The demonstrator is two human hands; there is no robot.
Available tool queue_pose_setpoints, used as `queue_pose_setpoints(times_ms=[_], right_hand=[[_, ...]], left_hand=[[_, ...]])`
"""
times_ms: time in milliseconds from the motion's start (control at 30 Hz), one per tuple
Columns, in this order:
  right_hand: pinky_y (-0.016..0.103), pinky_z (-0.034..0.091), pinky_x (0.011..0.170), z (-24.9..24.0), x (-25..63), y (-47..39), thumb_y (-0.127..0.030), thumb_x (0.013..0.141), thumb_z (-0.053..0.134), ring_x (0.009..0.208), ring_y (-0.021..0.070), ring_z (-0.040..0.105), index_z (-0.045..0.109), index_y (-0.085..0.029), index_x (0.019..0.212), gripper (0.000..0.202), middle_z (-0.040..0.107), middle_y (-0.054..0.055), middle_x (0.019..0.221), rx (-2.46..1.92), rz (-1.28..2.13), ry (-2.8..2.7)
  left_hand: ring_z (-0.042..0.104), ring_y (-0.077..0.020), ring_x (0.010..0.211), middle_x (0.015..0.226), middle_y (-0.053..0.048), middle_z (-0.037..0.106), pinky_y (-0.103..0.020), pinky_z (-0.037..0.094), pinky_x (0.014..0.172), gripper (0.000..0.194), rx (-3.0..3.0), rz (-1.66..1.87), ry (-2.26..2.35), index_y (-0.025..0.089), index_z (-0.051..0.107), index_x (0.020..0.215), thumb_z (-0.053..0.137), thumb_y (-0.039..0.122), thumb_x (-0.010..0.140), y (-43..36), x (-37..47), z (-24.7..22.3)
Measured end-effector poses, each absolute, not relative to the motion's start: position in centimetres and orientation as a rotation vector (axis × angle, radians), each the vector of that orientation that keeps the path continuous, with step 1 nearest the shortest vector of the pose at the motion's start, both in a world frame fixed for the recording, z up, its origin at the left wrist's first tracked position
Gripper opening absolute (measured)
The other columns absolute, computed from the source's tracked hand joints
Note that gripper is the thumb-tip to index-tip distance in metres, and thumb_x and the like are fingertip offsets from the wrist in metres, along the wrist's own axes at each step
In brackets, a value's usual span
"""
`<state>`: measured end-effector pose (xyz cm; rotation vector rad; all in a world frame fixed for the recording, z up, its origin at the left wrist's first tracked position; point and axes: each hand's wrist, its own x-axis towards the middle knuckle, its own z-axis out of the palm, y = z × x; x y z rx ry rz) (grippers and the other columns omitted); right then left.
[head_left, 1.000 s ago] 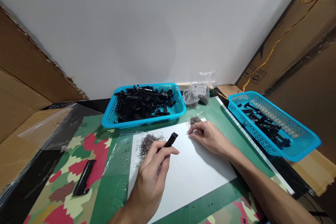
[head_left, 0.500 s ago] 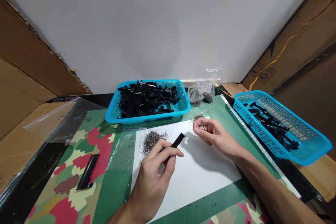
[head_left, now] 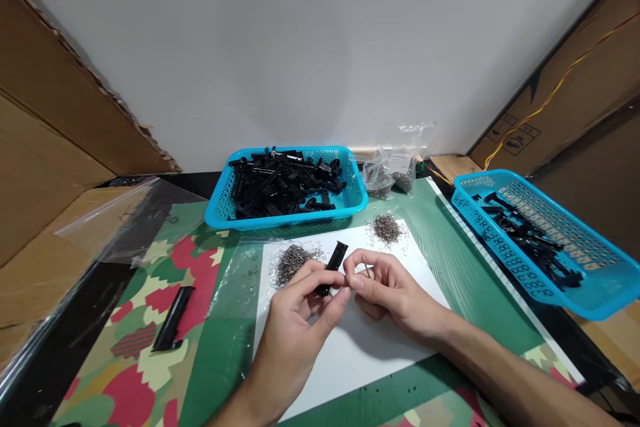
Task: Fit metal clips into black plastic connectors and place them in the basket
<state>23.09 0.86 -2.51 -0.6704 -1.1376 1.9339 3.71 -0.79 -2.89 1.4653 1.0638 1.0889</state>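
Over the white sheet, my left hand grips a black plastic part, tilted with its upper end pointing away. My right hand is closed beside it, thumb and forefinger pinched next to the left fingertips. A thin metal piece shows between the right fingers; anything smaller at the pinch is hidden. Behind the left hand is a pile of small metal pieces, and a second pile lies at the sheet's far edge. Another black part rests on the patterned cover at left.
A blue basket full of black parts stands at the back. Another blue basket with black parts is at right. Clear bags of metal pieces sit by the wall. An empty-looking plastic bag lies at left.
My right hand has moved from the far metal pile toward me and left, to meet my left hand. The black part has turned more upright in view. The camera view has shifted slightly.
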Motion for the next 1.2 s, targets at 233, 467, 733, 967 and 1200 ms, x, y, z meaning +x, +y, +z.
queue_pose_setpoints(times_ms=[233,467,733,967,1200], right_hand=[[0.024,0.015,0.048,-2.5,22.9,0.7,-0.040,0.103,0.072,0.050,0.0079,0.021,0.057,-0.021,0.096,0.026,0.035,-0.011,0.058,-0.671,1.894,-1.136],[0.024,0.017,0.047,-2.9,22.9,0.7,-0.038,0.102,0.073,0.049,0.0068,0.023,0.061,-0.019,0.096,0.023,0.037,-0.011,0.058,-0.616,1.847,-1.156],[0.023,0.018,0.047,-3.3,22.6,0.6,-0.038,0.102,0.073,0.049,0.0068,0.024,0.062,-0.019,0.096,0.022,0.037,-0.011,0.059,-0.610,1.821,-1.168],[0.025,0.019,0.047,-3.5,22.5,0.5,-0.036,0.100,0.076,0.048,0.0075,0.025,0.068,-0.021,0.097,0.017,0.034,-0.011,0.056,-0.707,1.689,-1.186],[0.027,0.019,0.052,-2.6,22.5,-0.2,-0.031,0.094,0.080,0.053,0.0087,0.024,0.078,-0.019,0.095,0.012,0.029,-0.010,0.058,-0.959,1.267,-1.360]], left_hand=[[0.058,-0.0101,0.074,0.097,-0.003,0.059,-0.016,0.047,0.059,0.015,1.466,1.078,1.131,0.022,0.083,0.093,0.079,0.036,0.094,-1.0,3.8,-2.3],[0.038,-0.0055,0.051,0.073,0.005,0.042,-0.019,0.026,0.045,0.033,1.062,0.957,0.978,0.017,0.080,0.099,0.076,0.050,0.096,-1.2,3.9,-2.2],[0.028,-0.0045,0.054,0.071,0.007,0.041,-0.018,0.018,0.047,0.031,0.952,0.922,0.904,0.020,0.072,0.099,0.080,0.049,0.094,-1.2,4.1,-2.2],[0.026,-0.0052,0.052,0.066,0.008,0.038,-0.019,0.017,0.046,0.030,0.934,0.963,0.920,0.020,0.068,0.092,0.083,0.046,0.092,-0.9,4.0,-2.7],[0.044,-0.0082,0.063,0.076,0.002,0.056,-0.020,0.035,0.057,0.028,1.133,1.089,1.081,0.018,0.077,0.081,0.085,0.044,0.090,-0.5,3.8,-2.5]])
